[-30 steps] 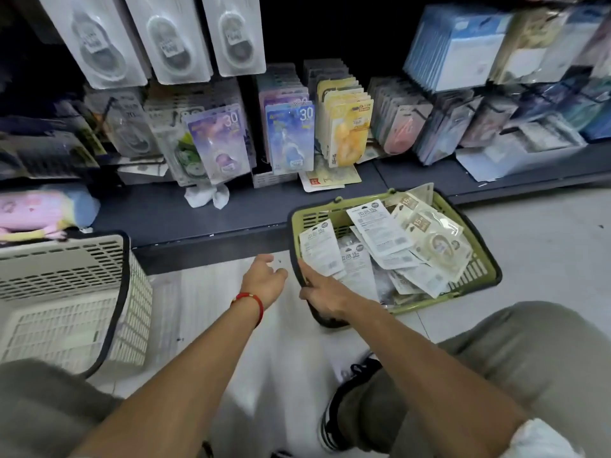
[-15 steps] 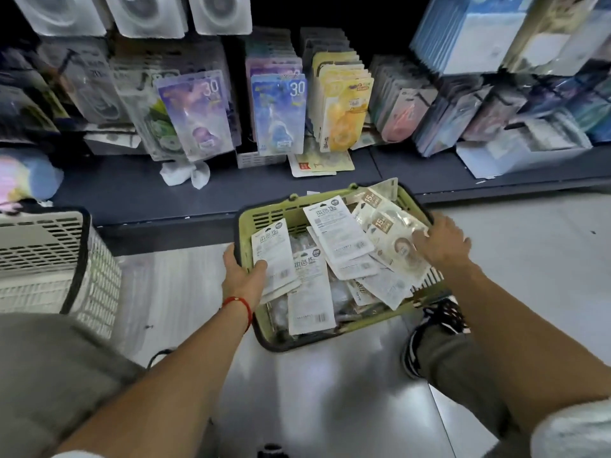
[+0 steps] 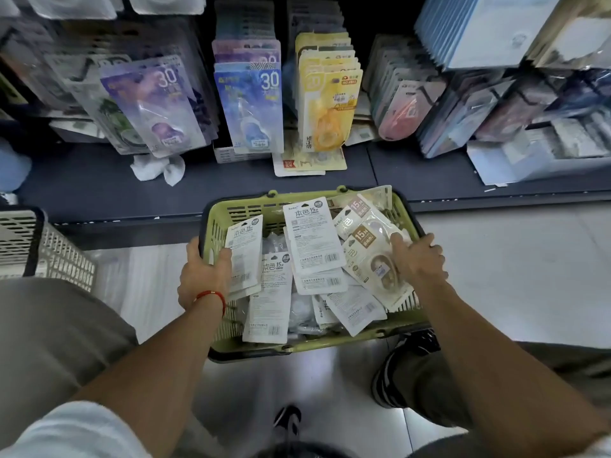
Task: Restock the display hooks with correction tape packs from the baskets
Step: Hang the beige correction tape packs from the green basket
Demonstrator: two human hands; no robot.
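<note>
Your left hand (image 3: 204,276) grips the left rim of the green basket (image 3: 215,233), thumb outside over the edge and fingers curled down inside against a white pack (image 3: 244,256) leaning at that wall. A red string bracelet (image 3: 211,297) sits on that wrist. Your right hand (image 3: 419,259) lies at the basket's right rim, fingers straight and slightly spread, pressing flat on a clear pack with a brown "15M" label (image 3: 373,256); whether the thumb hooks the rim you cannot tell.

The basket stands on the pale floor (image 3: 512,276), its far rim just beside the front edge of the dark bottom shelf (image 3: 99,190). The correction tape packs fill it in a loose heap: white backing cards face up across the left and middle, one large card (image 3: 312,236) tilted on top near the far rim, the clear brown-labelled ones piled at the right side.

Above the shelf's back edge, packs hang in rows on the display hooks: a purple "30" row (image 3: 158,104) at the left, a blue "30" row (image 3: 249,107) in the middle, a yellow row (image 3: 327,100) right of it, then pinkish and blue rows, blurred. A crumpled white cloth (image 3: 158,168) and a loose pack (image 3: 307,161) lie on the shelf near its front edge. A white basket (image 3: 49,246) stands at the left, well apart from the green one. Your knees and a dark shoe (image 3: 396,368) frame the near side.
</note>
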